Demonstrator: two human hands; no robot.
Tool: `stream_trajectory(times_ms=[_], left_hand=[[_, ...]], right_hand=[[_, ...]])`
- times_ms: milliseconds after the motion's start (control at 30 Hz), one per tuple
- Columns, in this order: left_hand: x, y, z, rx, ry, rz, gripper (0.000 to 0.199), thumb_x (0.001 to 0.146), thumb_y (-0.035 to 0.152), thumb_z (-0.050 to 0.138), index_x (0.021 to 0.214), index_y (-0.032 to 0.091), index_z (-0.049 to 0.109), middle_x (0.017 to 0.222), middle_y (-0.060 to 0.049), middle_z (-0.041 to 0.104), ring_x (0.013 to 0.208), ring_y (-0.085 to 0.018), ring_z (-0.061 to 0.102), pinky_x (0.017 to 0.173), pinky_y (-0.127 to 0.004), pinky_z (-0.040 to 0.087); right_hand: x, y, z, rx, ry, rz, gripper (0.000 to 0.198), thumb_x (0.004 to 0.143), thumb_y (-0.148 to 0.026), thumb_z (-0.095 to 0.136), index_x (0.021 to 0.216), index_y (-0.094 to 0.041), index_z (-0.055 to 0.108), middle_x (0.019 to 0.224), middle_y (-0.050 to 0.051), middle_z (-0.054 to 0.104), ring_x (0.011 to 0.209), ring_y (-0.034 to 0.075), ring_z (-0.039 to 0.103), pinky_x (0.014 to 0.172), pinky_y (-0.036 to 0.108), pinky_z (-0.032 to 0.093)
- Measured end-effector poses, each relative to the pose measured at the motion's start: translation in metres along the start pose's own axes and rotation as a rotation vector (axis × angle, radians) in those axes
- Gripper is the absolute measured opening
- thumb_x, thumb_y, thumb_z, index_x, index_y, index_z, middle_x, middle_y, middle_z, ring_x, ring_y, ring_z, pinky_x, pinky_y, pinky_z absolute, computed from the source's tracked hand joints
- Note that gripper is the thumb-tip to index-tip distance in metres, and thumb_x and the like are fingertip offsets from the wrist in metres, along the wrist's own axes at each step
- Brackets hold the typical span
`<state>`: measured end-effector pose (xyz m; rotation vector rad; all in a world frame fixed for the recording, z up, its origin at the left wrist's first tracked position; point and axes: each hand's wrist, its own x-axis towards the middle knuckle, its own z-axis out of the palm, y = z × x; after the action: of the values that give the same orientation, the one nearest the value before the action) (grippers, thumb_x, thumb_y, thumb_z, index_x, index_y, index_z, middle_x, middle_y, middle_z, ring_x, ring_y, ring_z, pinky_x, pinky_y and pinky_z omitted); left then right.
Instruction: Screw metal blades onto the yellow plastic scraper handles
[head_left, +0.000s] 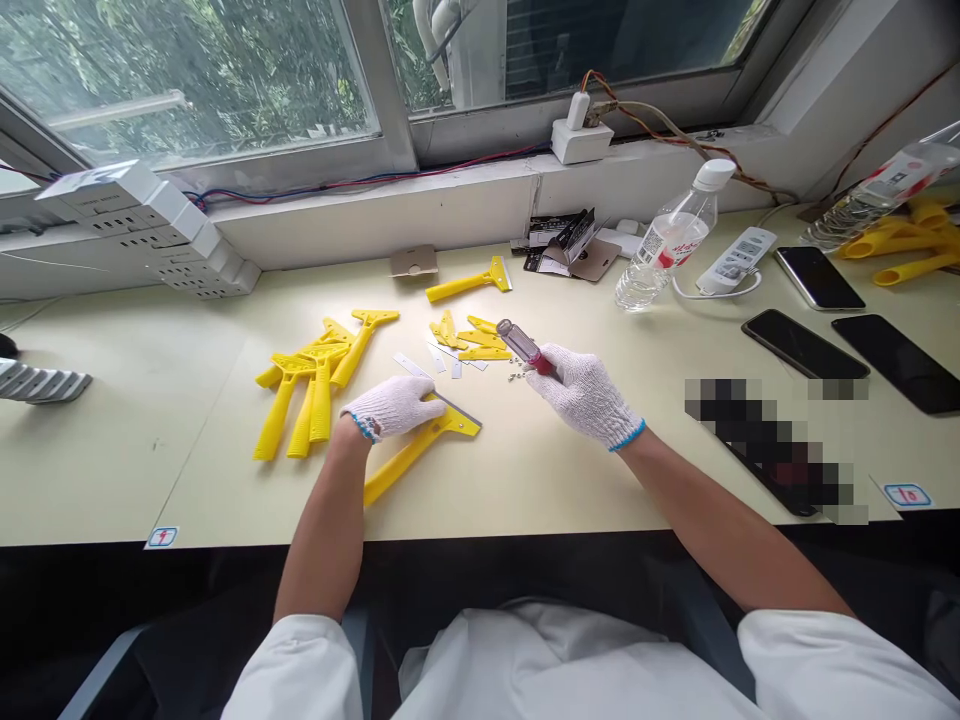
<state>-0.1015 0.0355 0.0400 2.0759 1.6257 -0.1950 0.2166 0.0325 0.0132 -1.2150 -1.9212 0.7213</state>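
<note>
My left hand (394,408), in a white knit glove, grips the blade end of a yellow scraper (405,464) lying on the table, its handle toward me. In my gloved right hand (581,392) is a screwdriver (521,342) with a clear and red handle; the handle sticks out up and left, and the shaft is hidden by the hand. Small screws (517,376) lie just left of that hand. Beyond them are loose yellow scraper parts (484,353) and thin metal blades (456,367). Several yellow scraper handles (319,395) are heaped left of my left hand.
Another yellow scraper (469,281) lies farther back, near a small cardboard piece (413,262). A water bottle (667,240), a power strip (736,260) and phones (806,342) stand or lie to the right. White boxes (161,235) are stacked by the window.
</note>
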Motion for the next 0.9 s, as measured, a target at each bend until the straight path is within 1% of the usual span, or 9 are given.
stream_trajectory(times_ms=[100, 200, 300, 400, 533, 633, 733, 800, 900], left_hand=[[-0.004, -0.023, -0.01, 0.044, 0.028, -0.16, 0.043, 0.096, 0.061, 0.053, 0.084, 0.024, 0.074, 0.085, -0.01, 0.075, 0.079, -0.032, 0.069, 0.07, -0.04, 0.045], [-0.005, -0.038, -0.016, 0.034, 0.097, -0.289, 0.047, 0.092, 0.063, 0.055, 0.088, 0.023, 0.079, 0.092, -0.014, 0.079, 0.091, -0.037, 0.073, 0.077, -0.043, 0.05], [-0.003, -0.047, -0.018, 0.012, 0.177, -0.326, 0.043, 0.089, 0.063, 0.06, 0.085, 0.023, 0.078, 0.091, -0.015, 0.079, 0.095, -0.04, 0.074, 0.08, -0.045, 0.052], [-0.001, -0.056, -0.016, -0.078, 0.275, -0.306, 0.036, 0.087, 0.058, 0.068, 0.076, 0.024, 0.072, 0.08, -0.012, 0.076, 0.085, -0.037, 0.073, 0.073, -0.041, 0.051], [-0.001, -0.064, -0.013, -0.384, 0.361, -0.244, 0.025, 0.085, 0.048, 0.076, 0.076, 0.025, 0.07, 0.069, -0.006, 0.071, 0.067, -0.027, 0.069, 0.061, -0.034, 0.049], [0.0, -0.063, -0.013, -0.731, 0.419, -0.147, 0.019, 0.084, 0.04, 0.077, 0.083, 0.023, 0.069, 0.072, -0.005, 0.072, 0.061, -0.021, 0.067, 0.055, -0.029, 0.049], [0.008, -0.055, -0.013, -1.114, 0.519, -0.079, 0.02, 0.082, 0.036, 0.076, 0.088, 0.023, 0.063, 0.072, -0.004, 0.071, 0.054, -0.016, 0.063, 0.05, -0.024, 0.047], [0.016, -0.047, -0.011, -1.334, 0.596, -0.071, 0.024, 0.078, 0.033, 0.075, 0.089, 0.023, 0.056, 0.074, -0.004, 0.072, 0.055, -0.015, 0.064, 0.051, -0.022, 0.047], [0.031, -0.032, -0.005, -1.545, 0.629, -0.06, 0.034, 0.072, 0.027, 0.075, 0.089, 0.025, 0.046, 0.086, -0.006, 0.079, 0.066, -0.015, 0.072, 0.059, -0.021, 0.053]], right_hand=[[0.0, 0.0, 0.0, -0.001, -0.008, 0.009, 0.027, 0.1, -0.044, 0.06, 0.088, -0.019, 0.062, 0.066, -0.002, 0.052, 0.057, 0.011, 0.039, 0.06, 0.027, 0.032], [-0.002, 0.001, 0.0, 0.005, -0.015, 0.012, 0.027, 0.099, -0.044, 0.06, 0.089, -0.019, 0.064, 0.067, -0.001, 0.055, 0.058, 0.011, 0.042, 0.059, 0.026, 0.033], [-0.003, 0.0, 0.0, 0.005, -0.025, 0.021, 0.026, 0.099, -0.043, 0.06, 0.091, -0.019, 0.065, 0.068, -0.001, 0.057, 0.058, 0.012, 0.043, 0.06, 0.027, 0.034], [-0.003, 0.0, -0.001, -0.002, -0.021, 0.038, 0.025, 0.1, -0.043, 0.06, 0.091, -0.019, 0.064, 0.07, 0.0, 0.058, 0.06, 0.012, 0.044, 0.061, 0.027, 0.035], [-0.003, -0.002, -0.002, -0.002, -0.014, 0.047, 0.027, 0.101, -0.044, 0.06, 0.089, -0.02, 0.06, 0.071, 0.001, 0.057, 0.062, 0.013, 0.042, 0.063, 0.027, 0.035], [-0.002, -0.002, -0.002, 0.004, -0.017, 0.045, 0.027, 0.1, -0.045, 0.06, 0.089, -0.02, 0.06, 0.07, 0.001, 0.056, 0.062, 0.013, 0.041, 0.062, 0.028, 0.034], [-0.001, -0.002, -0.002, -0.001, -0.009, 0.021, 0.027, 0.099, -0.045, 0.061, 0.089, -0.02, 0.06, 0.072, 0.001, 0.057, 0.062, 0.013, 0.042, 0.064, 0.028, 0.034], [-0.001, -0.001, -0.002, -0.004, -0.002, 0.006, 0.027, 0.098, -0.045, 0.062, 0.088, -0.02, 0.059, 0.072, 0.0, 0.056, 0.062, 0.012, 0.042, 0.066, 0.028, 0.035], [-0.001, 0.0, -0.003, -0.01, 0.008, 0.001, 0.029, 0.1, -0.045, 0.061, 0.086, -0.02, 0.057, 0.071, -0.001, 0.054, 0.061, 0.012, 0.041, 0.066, 0.028, 0.036]])
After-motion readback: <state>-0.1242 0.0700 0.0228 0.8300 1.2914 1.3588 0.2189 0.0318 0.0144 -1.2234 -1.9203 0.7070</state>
